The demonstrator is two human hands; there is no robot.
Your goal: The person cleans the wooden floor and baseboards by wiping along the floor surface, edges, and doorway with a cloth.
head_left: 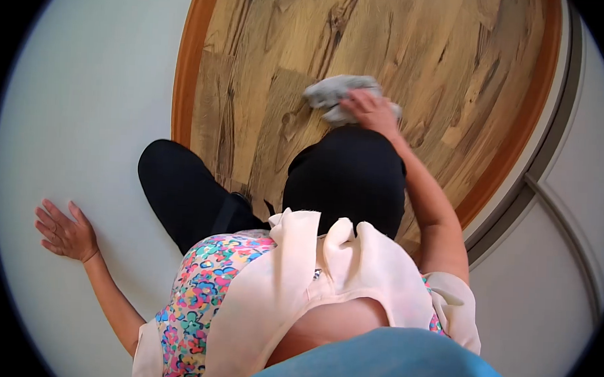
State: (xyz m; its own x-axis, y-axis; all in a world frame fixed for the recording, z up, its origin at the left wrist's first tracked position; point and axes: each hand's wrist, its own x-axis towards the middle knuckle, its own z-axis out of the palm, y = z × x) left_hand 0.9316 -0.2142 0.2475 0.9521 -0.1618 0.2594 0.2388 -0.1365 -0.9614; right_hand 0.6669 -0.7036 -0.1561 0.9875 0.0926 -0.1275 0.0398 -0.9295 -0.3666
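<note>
My right hand (371, 112) lies on a crumpled light grey cloth (336, 90) and presses it against the wood-patterned floor (278, 113), just beyond my bent knee. Its fingers look slightly blurred, resting over the cloth's right part. Out to the left, my left hand (69, 233) is spread against the pale wall (82, 132), fingers apart and with nothing in it. A ring shows on one of its fingers.
My knees in black trousers (349, 177) are bent over the floor. Reddish-brown baseboards (188, 69) edge the floor on both sides. At the right stand a grey track or frame (550, 145) and white panels (584, 201).
</note>
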